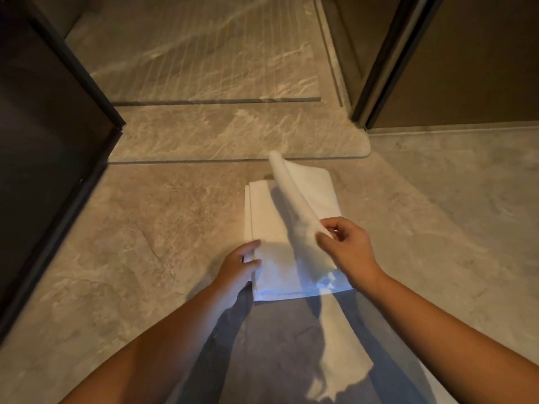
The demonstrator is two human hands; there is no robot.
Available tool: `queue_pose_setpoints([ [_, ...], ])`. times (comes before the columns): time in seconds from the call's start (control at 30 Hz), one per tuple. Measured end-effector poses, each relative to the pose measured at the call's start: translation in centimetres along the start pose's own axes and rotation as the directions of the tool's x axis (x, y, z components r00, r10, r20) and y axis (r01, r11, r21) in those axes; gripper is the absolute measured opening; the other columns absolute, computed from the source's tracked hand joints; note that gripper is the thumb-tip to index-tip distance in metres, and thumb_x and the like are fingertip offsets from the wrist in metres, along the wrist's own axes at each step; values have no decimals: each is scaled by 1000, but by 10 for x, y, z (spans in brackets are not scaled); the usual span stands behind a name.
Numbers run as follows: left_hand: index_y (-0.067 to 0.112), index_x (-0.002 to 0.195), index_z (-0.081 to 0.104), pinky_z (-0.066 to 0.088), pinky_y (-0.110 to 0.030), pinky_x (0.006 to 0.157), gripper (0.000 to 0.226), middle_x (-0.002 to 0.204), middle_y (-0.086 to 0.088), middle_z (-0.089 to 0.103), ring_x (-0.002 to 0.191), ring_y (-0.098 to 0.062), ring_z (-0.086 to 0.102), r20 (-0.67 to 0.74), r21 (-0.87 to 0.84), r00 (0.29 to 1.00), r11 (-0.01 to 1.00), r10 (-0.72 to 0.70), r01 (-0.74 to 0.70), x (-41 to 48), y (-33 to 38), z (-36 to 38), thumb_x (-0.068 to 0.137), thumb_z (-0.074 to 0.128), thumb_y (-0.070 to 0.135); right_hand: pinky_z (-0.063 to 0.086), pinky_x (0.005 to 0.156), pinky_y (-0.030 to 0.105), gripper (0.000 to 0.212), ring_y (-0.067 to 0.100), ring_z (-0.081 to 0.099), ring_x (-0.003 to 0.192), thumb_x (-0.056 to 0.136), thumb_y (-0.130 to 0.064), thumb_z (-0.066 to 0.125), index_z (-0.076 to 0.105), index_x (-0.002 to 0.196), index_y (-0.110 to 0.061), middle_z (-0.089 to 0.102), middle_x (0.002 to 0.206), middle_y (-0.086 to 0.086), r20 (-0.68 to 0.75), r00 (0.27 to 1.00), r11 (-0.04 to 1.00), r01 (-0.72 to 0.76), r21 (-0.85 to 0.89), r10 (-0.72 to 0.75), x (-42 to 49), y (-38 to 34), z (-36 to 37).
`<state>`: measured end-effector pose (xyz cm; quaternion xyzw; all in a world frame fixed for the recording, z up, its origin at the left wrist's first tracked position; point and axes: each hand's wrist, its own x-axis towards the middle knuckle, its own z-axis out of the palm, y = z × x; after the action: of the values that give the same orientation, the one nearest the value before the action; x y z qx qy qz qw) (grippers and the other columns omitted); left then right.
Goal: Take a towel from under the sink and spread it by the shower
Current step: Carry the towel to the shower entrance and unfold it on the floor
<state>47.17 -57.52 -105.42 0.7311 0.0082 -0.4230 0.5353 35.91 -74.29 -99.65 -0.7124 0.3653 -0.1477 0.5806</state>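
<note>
Already on the floor, the white towel (280,217) was being opened out beside the shower threshold (233,135).

Nearest, the left hand (237,265) pressed flat, fingers loose, on the towel's near-left corner, while the right hand (345,247) pinched the top layer's edge and held it raised in a curl. To unfold it well, the pinned corner should probably stay anchored as the lifted layer peels across, low and smooth. How many folds remained was hard to judge. The towel lay between both hands on the marble floor (131,243), just short of the threshold, with the shower tray (204,59) beyond.
</note>
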Motion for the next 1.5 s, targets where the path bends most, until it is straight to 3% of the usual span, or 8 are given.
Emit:
queue_pose_setpoints([
  [0.17, 19, 120, 56, 42, -30, 86, 43, 129, -5, 47, 126, -23, 43, -35, 113, 997, 992, 62, -58, 3, -1, 12, 86, 51, -5, 48, 69, 35, 24, 10, 59, 68, 77, 5, 59, 64, 84, -18, 65, 83, 6, -143, 990, 1000, 2, -18, -4, -7, 3, -73],
  [0.33, 18, 122, 56, 42, -35, 89, 42, 143, -9, 39, 129, -29, 39, -62, 212, 992, 973, 106, -90, 5, -1, 14, 87, 51, -5, 50, 66, 31, 21, 19, 60, 76, 78, -1, 58, 63, 87, -19, 66, 90, 7, -305, 952, 992, -64, -105, 29, -3, 28, -135],
  [0.5, 20, 125, 53, 40, -38, 94, 44, 145, -11, 37, 133, -26, 34, -107, 255, 989, 964, 104, -74, 6, 3, 17, 88, 52, -3, 51, 80, 38, 30, 23, 58, 89, 83, -1, 55, 59, 113, -5, 64, 112, 16, -371, 913, 959, -239, -149, 170, 3, 60, -167],
  [0.63, 20, 130, 48, 41, -42, 97, 49, 147, -9, 35, 132, -26, 36, -105, 297, 987, 951, 121, -85, 3, 6, 15, 87, 54, -2, 45, 81, 33, 34, 20, 55, 93, 84, -3, 59, 56, 118, -3, 61, 119, 16, -269, 958, 956, -163, -244, 95, -2, 64, -160],
  [0.77, 19, 135, 41, 46, -27, 72, 52, 137, -3, 41, 90, -12, 56, -114, 245, 989, 967, 97, -66, -1, 8, 14, 88, 54, 1, 44, 84, 29, 34, 20, 56, 93, 82, -5, 62, 57, 116, -4, 63, 115, 15, -107, 993, 945, -79, -317, 47, -6, 59, -126],
  [1.03, 20, 114, 53, 44, -46, 73, 42, 94, -2, 63, 74, -26, 59, -51, -49, 999, 999, -18, 16, -8, 15, 5, 83, 50, -8, 39, 79, 18, 33, 15, 55, 94, 83, -15, 65, 57, 115, -9, 62, 114, 9, 198, 980, 947, 54, -318, 11, -4, 43, -33],
  [1.27, 27, 129, 42, 51, -43, 76, 60, 107, -3, 61, 98, -26, 59, -15, -106, 1000, 994, 1, -3, -12, 16, 10, 82, 40, -11, 40, 86, 23, 49, 22, 57, 102, 79, -31, 69, 53, 121, -13, 57, 122, 7, 308, 951, 929, 117, -351, -3, -2, 31, 39],
  [1.5, 22, 114, 54, 52, -32, 64, 51, 105, -8, 62, 92, -26, 61, -37, -153, 998, 987, -59, 53, -8, 16, 11, 81, 39, -14, 46, 86, 28, 56, 24, 56, 103, 74, -36, 71, 51, 120, -11, 54, 120, 10, 272, 961, 908, 70, -413, 50, 5, 27, 71],
])
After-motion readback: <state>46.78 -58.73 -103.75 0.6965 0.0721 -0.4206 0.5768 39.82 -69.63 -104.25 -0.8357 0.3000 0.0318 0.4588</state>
